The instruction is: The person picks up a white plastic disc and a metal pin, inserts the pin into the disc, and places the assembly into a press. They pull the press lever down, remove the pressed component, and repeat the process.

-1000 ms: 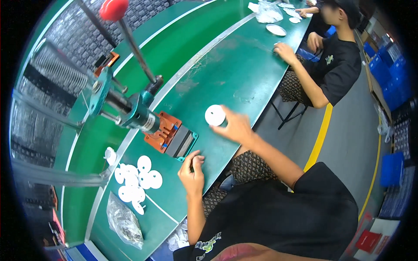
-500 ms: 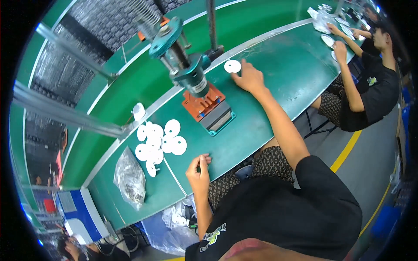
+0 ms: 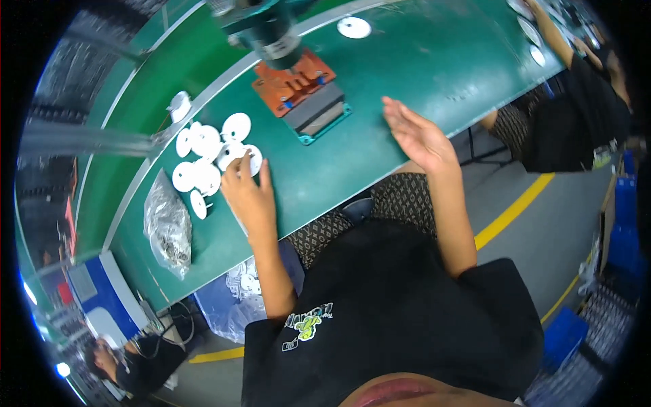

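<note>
- One bare left hand [image 3: 251, 200] is at the near side of a pile of flat, round white discs [image 3: 205, 142], its fingers over the discs at the right of the pile.
- Left grip: thumb apart from the fingers, a white disc showing between them; whether they pinch it cannot be told.
- One bare right hand [image 3: 422, 141] is above the front part of the long green counter [image 3: 427, 68], well apart from the discs. Right grip: spread, fingers extended, palm uncovered.
- Disc positions: the pile lies on the counter to the left of the press, several pieces overlapping. One tilted white disc with a short stem [image 3: 198, 205] is at the pile's near edge.
- A single white disc [image 3: 354, 27] lies flat at the rear of the counter, beyond the press and to its right.
- Dark teal metal press [image 3: 278, 47] stands over an orange slotted plate [image 3: 295, 85]; a grey rectangular block [image 3: 314, 108] adjoins the plate on its near side.
- Small white cup-shaped piece [image 3: 180, 106] is at the rear edge, behind the pile.
- Clear plastic bag [image 3: 168, 227] lies on the counter, left of and nearer than the pile; contents not identifiable.
- Blue plastic-lined container [image 3: 215, 306] is below the counter's front edge, with white parts inside.
- Co-worker in a black shirt [image 3: 566, 122] is seated farther right along the counter.
</note>
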A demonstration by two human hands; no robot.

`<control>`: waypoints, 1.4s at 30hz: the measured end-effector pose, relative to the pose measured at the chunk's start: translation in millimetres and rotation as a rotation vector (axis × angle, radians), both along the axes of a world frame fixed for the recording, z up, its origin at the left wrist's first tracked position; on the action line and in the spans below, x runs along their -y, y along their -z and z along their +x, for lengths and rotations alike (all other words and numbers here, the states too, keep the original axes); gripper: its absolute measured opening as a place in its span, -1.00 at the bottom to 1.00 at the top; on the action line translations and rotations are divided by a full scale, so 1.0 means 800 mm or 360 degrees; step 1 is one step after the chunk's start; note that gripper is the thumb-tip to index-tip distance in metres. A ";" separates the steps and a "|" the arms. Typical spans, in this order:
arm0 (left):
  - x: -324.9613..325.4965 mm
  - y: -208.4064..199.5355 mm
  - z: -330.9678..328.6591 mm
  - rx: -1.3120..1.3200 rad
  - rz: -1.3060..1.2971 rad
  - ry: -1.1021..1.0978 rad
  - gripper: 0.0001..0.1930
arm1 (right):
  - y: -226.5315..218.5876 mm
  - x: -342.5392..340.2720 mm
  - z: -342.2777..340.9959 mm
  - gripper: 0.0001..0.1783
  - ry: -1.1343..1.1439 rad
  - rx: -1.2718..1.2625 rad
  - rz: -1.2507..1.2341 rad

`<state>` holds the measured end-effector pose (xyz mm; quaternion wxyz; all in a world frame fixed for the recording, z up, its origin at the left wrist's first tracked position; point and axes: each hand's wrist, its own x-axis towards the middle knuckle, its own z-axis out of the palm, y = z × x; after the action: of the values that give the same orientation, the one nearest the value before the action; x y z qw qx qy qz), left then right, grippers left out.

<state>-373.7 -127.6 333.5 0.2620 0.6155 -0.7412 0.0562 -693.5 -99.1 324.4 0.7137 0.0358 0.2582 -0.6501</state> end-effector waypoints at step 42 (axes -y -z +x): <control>-0.054 -0.005 -0.075 -0.0698 0.0393 0.0431 -0.32 | -0.004 -0.019 0.136 -0.89 -0.0077 -0.1807 -0.0392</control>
<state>-434.0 -84.3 337.6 0.3442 0.5356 -0.7435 -0.2045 -584.7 -83.9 327.7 0.4771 -0.4075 0.5237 -0.5763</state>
